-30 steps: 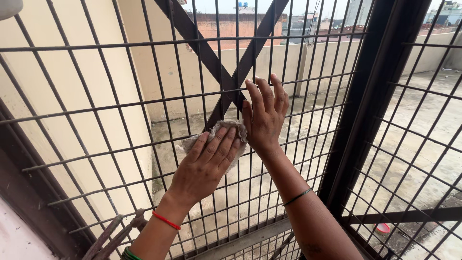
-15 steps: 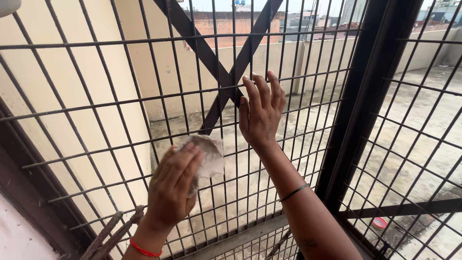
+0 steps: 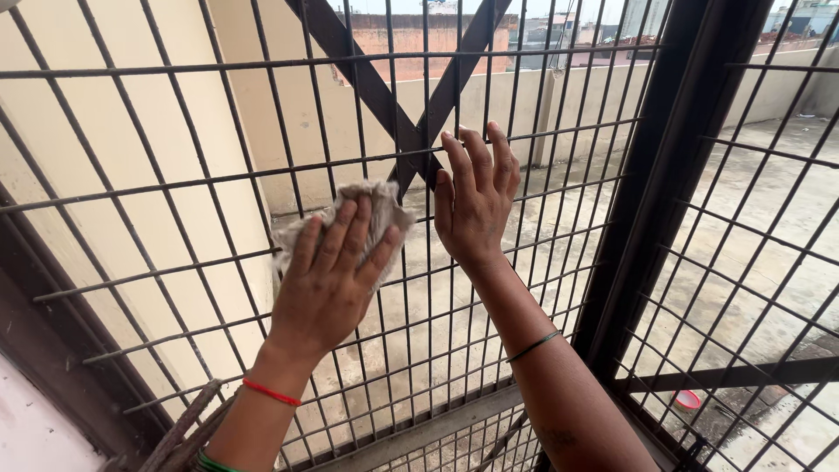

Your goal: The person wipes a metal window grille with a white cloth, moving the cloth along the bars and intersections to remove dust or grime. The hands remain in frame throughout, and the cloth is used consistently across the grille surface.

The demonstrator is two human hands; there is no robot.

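My left hand (image 3: 328,275) presses a crumpled grey-white cloth (image 3: 371,205) flat against the dark metal grille (image 3: 218,179), left of the crossed diagonal bars (image 3: 411,140). Its fingers are spread over the cloth, and a red band sits on the wrist. My right hand (image 3: 476,201) lies open and flat on the grille bars just right of the cloth, fingers pointing up, holding nothing. A thin dark bangle circles that forearm.
A thick dark upright frame post (image 3: 673,175) divides this grille panel from another on the right. Beyond the bars lie a concrete terrace floor (image 3: 559,236), a cream wall (image 3: 131,131) on the left, and a small red dish (image 3: 687,399) low right.
My left hand has carried the cloth down and left, then up along the grille to a higher spot. The right hand has stayed pressed on the bars.
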